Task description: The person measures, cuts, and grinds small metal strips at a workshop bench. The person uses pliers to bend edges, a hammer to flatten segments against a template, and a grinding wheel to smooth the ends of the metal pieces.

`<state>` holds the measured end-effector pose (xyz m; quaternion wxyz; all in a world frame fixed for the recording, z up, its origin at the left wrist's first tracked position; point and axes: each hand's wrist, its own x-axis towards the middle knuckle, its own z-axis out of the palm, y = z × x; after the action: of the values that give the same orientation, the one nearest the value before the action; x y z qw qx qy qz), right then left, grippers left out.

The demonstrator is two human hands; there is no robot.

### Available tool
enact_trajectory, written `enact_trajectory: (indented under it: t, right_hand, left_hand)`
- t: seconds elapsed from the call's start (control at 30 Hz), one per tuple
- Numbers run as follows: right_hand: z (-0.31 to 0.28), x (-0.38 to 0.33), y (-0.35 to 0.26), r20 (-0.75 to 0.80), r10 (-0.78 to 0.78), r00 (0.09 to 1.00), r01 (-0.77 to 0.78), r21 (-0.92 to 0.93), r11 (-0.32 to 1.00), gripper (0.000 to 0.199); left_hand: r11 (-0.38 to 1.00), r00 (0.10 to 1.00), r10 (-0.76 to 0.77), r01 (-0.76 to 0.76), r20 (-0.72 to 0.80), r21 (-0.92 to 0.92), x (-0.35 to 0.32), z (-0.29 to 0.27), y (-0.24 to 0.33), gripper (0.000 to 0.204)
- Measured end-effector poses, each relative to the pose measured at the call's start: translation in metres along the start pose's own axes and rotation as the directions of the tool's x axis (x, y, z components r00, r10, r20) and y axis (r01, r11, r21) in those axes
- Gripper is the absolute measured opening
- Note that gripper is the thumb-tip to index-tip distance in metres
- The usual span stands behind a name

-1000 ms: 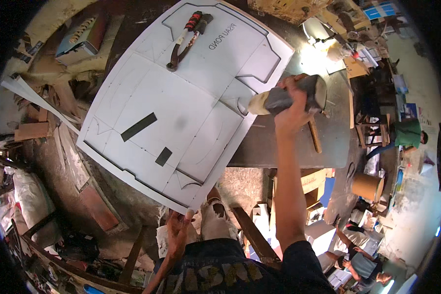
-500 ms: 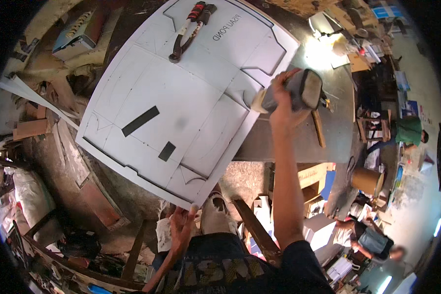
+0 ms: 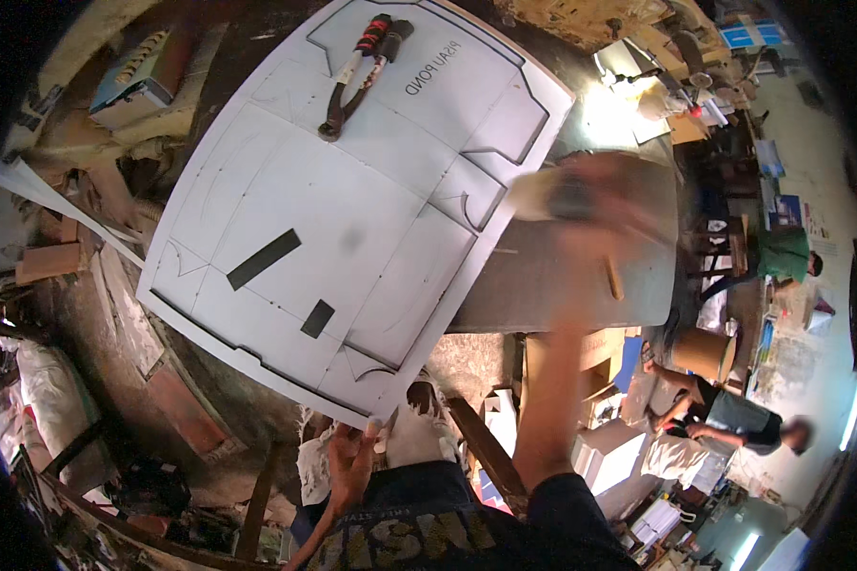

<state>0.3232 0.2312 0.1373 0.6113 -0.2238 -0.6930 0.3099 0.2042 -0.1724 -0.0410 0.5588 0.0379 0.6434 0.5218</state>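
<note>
A large white board [image 3: 295,209] with thin dark strips and drawn lines lies tilted in front of me, partly on a dark table [image 3: 533,276]. My left hand [image 3: 352,462] grips its near corner, thumb on top. Beyond the board's right edge, my right hand [image 3: 595,205] is smeared by motion, closed around a dark boxy tool with a pale tip [image 3: 533,195]. That tip is at the board's edge; whether it touches cannot be told. Long-handled pincers [image 3: 357,81] with red and black grips and two dark flat pieces [image 3: 264,259] lie on the board.
A brown stick [image 3: 615,278] lies on the table's right part. A bright lamp [image 3: 614,109] shines behind it. Cartons [image 3: 567,366] stand below the table, and wooden planks [image 3: 195,400] lean at left. Two other people, one in a dark top [image 3: 738,414], are at the right.
My right hand and the tool have swung, and are now blurred. The board sits slightly lower and further left in view. A person at the right has shifted posture.
</note>
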Motion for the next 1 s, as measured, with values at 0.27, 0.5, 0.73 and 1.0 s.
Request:
enact_trajectory:
  t: [0.27, 0.5, 0.73, 1.0]
  right_hand:
    - [-0.007, 0.011, 0.077, -0.217, 0.705, 0.676, -0.585, 0.423, 0.692, 0.038]
    - [-0.125, 0.002, 0.136, -0.024, 0.453, 0.891, -0.276, -0.821, 0.499, 0.056]
    - [-0.092, -0.050, 0.130, 0.166, 0.377, 0.911, -0.094, -0.807, 0.582, 0.045]
    - [-0.021, -0.093, 0.108, 0.410, 0.810, 0.420, -0.829, -0.189, 0.526, 0.043]
  left_hand:
    - [0.875, 0.997, -0.073, 0.066, -0.005, 0.479, -0.004, -0.014, 0.006, 0.037]
    - [0.465, 0.748, -0.642, 0.204, 0.169, 0.862, 0.007, 0.019, 0.133, 0.029]
    - [0.433, 0.865, 0.357, -0.488, 0.352, 0.758, 0.105, 0.153, 0.228, 0.038]
    - [0.331, 0.878, 0.313, -0.459, 0.363, 0.825, 0.169, 0.233, 0.203, 0.071]
